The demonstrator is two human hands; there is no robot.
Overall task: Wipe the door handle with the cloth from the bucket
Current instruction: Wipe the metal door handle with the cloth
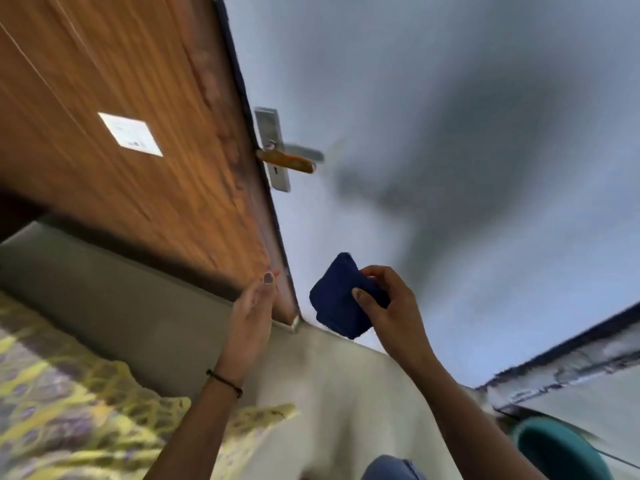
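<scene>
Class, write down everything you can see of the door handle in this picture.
The door handle is a lever on a long silver metal plate at the edge of the wooden door. The lever looks brownish-orange, with a greyish part behind it, blurred. It sticks out sideways from the plate, away from the door, with a keyhole just below it. Nothing touches it: the blue cloth in the right hand is well below.

Home, wooden door (131, 109) (lever handle (289, 160))

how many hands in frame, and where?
2. The left hand is open against the wooden door's lower edge. The right hand holds the blue cloth, below the door handle.
</scene>
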